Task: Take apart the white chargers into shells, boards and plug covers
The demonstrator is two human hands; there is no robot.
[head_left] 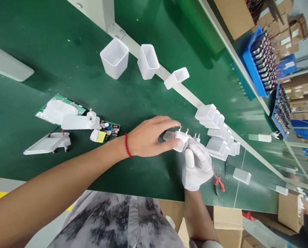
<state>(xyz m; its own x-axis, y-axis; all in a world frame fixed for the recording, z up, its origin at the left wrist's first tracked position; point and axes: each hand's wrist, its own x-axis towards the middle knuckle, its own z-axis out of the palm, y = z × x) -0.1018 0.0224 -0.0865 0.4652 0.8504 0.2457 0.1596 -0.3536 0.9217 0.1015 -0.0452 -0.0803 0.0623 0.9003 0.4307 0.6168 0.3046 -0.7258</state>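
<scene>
My bare left hand [154, 136], a red cord at its wrist, pinches a white plug piece [181, 140] between thumb and fingers; the plug's two metal pins point up. In a white glove, my right hand [197, 166] is closed, its fingertips against the plug's right side. Just behind the glove another two-pin plug [197, 138] shows, partly hidden. Under my left fingers lies a pale flat piece [168, 135], mostly covered. To the right of the glove, several white rectangular housings [217, 148] stand close together.
Three open white housings [114, 58] line the metal strip ahead. Circuit boards [106, 131] and a white plug casing [47, 143] lie left on the green table [149, 179]. Red-handled pliers [218, 182] rest at right. Blue trays [258, 63] of parts sit beyond; another person's arm shows far right.
</scene>
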